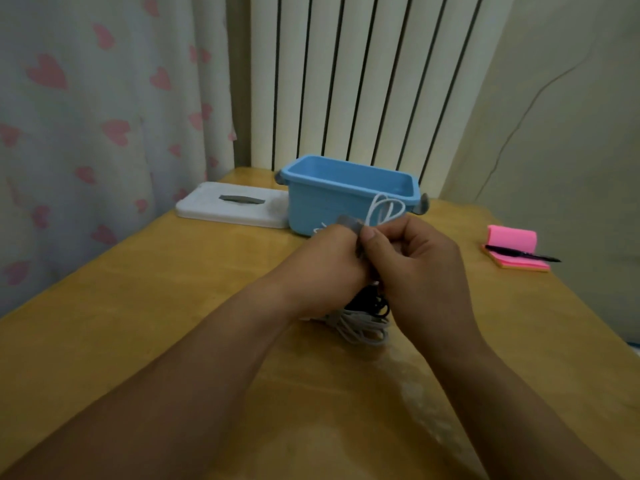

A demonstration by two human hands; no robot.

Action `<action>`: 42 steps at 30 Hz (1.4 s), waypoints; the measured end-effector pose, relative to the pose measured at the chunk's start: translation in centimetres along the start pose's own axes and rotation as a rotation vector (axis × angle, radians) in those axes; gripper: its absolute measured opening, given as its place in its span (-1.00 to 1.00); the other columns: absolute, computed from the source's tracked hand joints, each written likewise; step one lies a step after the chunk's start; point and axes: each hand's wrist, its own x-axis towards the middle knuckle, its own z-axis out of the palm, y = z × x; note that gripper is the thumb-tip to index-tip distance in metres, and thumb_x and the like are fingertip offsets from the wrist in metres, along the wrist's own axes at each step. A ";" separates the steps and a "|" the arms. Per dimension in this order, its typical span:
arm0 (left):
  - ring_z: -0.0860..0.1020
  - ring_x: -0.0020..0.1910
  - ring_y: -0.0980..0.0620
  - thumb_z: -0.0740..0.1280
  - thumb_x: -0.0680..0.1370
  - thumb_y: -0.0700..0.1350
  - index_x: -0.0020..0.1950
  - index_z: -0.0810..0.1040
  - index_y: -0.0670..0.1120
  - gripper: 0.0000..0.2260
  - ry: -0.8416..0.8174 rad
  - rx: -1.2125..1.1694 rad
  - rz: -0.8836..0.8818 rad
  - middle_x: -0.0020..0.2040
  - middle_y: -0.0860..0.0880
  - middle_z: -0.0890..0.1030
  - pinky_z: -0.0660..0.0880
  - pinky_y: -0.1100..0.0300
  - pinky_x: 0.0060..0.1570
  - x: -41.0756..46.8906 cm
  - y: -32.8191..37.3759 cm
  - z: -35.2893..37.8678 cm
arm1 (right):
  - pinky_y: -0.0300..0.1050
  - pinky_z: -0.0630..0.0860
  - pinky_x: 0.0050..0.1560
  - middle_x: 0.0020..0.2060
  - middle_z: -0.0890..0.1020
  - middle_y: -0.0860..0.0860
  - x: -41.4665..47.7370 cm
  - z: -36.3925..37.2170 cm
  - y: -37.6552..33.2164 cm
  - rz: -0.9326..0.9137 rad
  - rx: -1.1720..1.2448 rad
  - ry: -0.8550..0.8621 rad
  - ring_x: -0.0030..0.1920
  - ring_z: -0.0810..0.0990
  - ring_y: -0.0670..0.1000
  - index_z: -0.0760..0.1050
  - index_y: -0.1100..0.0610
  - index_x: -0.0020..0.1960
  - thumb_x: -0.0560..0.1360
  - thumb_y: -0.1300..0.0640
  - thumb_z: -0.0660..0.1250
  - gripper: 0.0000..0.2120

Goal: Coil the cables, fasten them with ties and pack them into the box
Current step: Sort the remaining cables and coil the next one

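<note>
Your table (173, 306) is yellow wood under a glossy varnish, scuffed paler near you. The blue box (322, 206) is smooth moulded plastic with a soft sheen; its white lid (214, 211) looks like matt plastic. The white cable (384, 209) has a smooth sheath, the grey tie (349, 223) a dull face. The curtain (104, 116) is thin printed cloth, the pink sticky notes (512, 237) paper

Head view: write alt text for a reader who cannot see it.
The left hand and right hand hold a coiled white cable and a grey tie above a wooden table, before an open blue box. More cables lie under the hands; its white lid lies beside it.
</note>
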 end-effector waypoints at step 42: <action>0.43 -0.39 0.02 0.16 0.79 0.05 0.08 0.67 -0.12 -0.63 0.310 -0.950 -0.160 -0.31 -0.10 0.53 0.37 0.15 -0.37 -0.2 0.6 0.7 | -0.11 0.47 -0.15 -0.16 0.62 0.06 0.3 -1.8 0.8 0.172 0.436 -0.308 -0.15 0.55 0.01 0.64 0.14 0.25 0.71 0.00 0.26 -0.72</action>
